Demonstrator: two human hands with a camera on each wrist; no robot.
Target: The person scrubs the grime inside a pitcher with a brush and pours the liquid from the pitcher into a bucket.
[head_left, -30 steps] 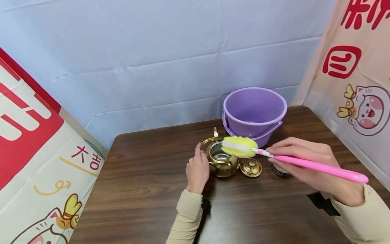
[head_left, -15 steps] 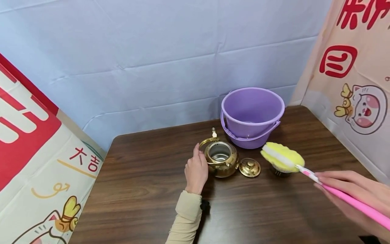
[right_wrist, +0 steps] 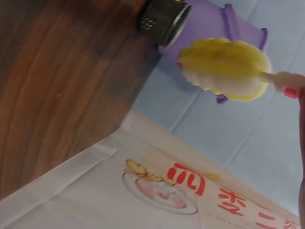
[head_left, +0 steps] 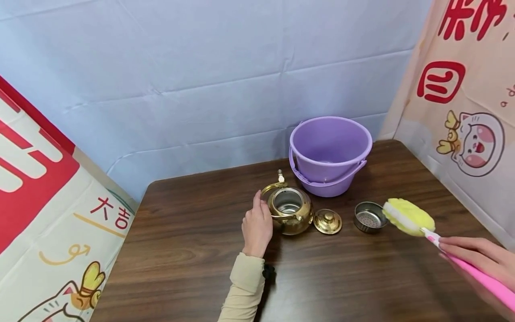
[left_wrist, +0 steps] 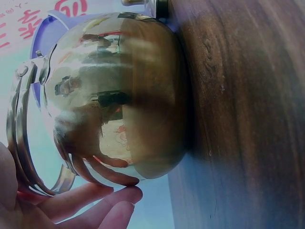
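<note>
A gold metal teapot (head_left: 290,211) stands lidless on the table, its steel inside showing and its handle folded to the left. My left hand (head_left: 257,226) holds that handle; in the left wrist view the fingers (left_wrist: 112,210) reach along the shiny body. At the right, my right hand (head_left: 479,259) grips the pink handle of a sponge bottle brush (head_left: 409,217). Its yellow and white sponge head (right_wrist: 224,69) is raised near a small steel strainer (head_left: 370,218). The gold lid (head_left: 327,221) lies between teapot and strainer, knob up.
Behind the teapot stands a purple bucket (head_left: 331,143) with its handle hanging down in front. The dark wooden table (head_left: 193,223) meets a pale blue cloth backdrop (head_left: 209,89). Printed cloths hang at both sides.
My right hand has carried the brush from over the teapot to the right, past the strainer, which now shows in full. The left hand has stayed at the teapot.
</note>
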